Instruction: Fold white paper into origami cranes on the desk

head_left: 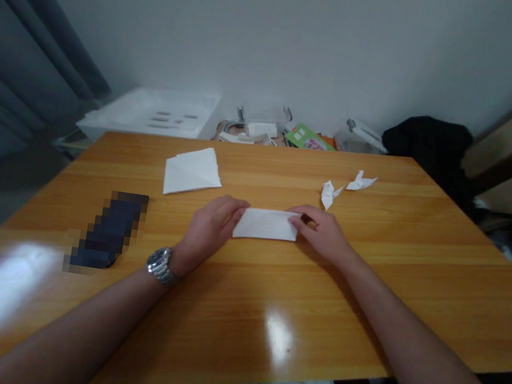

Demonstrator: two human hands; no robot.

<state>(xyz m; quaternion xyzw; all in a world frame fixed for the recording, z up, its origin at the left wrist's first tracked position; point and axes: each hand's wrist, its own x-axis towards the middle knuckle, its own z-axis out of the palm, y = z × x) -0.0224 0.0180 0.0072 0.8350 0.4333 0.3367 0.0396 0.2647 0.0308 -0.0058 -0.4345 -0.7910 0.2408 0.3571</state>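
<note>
A white sheet of paper, folded into a long rectangle, is held between my two hands over the middle of the wooden table. My left hand, with a metal watch at its wrist, pinches the paper's left end near the far corner. At the opposite end, my right hand grips the upper right corner between thumb and fingers. Beyond the right hand lie two small folded paper figures, one nearer and one farther. They look like origami birds.
White paper sheets lie stacked at the back left of the table. A dark, pixelated object rests on the left side. Behind the far edge are a white tray, a green booklet and a black cloth or bag.
</note>
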